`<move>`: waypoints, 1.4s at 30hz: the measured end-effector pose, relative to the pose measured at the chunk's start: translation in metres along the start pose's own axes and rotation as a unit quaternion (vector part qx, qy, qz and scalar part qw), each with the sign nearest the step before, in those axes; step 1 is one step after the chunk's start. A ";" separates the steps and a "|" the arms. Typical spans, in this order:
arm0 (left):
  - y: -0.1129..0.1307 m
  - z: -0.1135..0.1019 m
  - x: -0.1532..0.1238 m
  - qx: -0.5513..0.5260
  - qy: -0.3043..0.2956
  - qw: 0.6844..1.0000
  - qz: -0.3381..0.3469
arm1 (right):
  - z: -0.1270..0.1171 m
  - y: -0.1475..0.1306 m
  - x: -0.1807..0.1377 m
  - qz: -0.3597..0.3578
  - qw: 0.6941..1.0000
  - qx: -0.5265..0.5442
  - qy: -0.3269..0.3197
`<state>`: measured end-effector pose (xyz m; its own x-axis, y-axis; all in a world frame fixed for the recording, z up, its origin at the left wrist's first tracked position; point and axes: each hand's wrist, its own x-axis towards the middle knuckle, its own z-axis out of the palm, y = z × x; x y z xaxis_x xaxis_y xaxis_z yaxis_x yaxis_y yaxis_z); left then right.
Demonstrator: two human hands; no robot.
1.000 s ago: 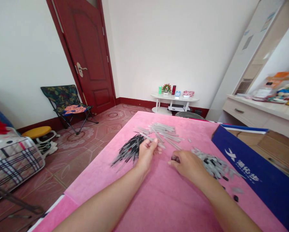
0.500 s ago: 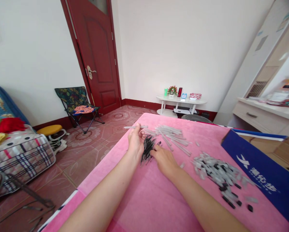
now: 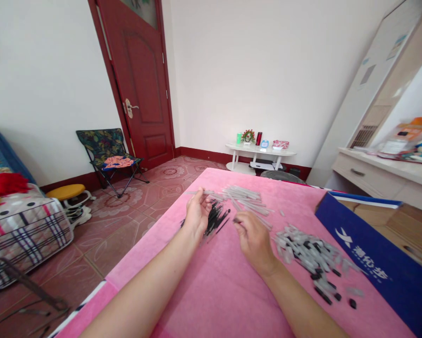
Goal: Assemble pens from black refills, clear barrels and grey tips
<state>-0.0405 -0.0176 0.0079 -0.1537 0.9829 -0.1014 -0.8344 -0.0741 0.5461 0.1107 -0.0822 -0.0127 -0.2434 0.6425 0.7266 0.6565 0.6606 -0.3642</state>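
Observation:
My left hand (image 3: 198, 213) is closed on a pale pen barrel (image 3: 191, 192), which lies crosswise at the fingertips. Beside and partly behind that hand is a heap of thin black pen refills (image 3: 215, 218). My right hand (image 3: 255, 241) is pinched a little to the right of the heap. At its fingertips shows a small black piece (image 3: 236, 220), too blurred to make out fully. Several pale pen barrels (image 3: 244, 196) lie in a pile beyond both hands. To the right of my right hand is a heap of clear and black pen caps (image 3: 308, 246).
A pink cloth (image 3: 211, 291) covers the table. An open blue cardboard box (image 3: 366, 253) stands at its right side. Farther off are a low white table (image 3: 260, 151), a folding chair (image 3: 107, 152), a yellow stool (image 3: 66, 191) and a red door (image 3: 140, 80).
My right hand has come away from the black refills toward the right, a small black piece at its fingertips. My left hand stays by the heap with the barrel. The view has shifted slightly.

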 end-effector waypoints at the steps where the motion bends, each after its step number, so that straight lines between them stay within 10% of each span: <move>1: -0.002 0.000 0.000 -0.008 -0.001 1.000 -0.020 | -0.008 -0.003 0.001 0.057 0.994 0.038 0.084; 5: -0.019 -0.001 -0.005 -0.039 -0.020 0.995 -0.089 | -0.038 -0.014 0.016 0.175 0.925 0.169 0.292; 10: -0.036 0.000 -0.019 -0.047 -0.024 0.989 -0.137 | -0.058 -0.018 0.032 0.174 0.873 0.255 0.378; 42: -0.056 0.000 -0.040 -0.048 -0.048 0.990 -0.127 | -0.041 -0.005 0.018 0.208 0.904 0.234 0.291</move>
<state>0.0126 -0.0528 -0.0192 0.1143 0.9831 -0.1427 -0.8867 0.1658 0.4317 0.1322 -0.0900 0.0261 0.4611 0.6498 0.6043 0.1977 0.5886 -0.7839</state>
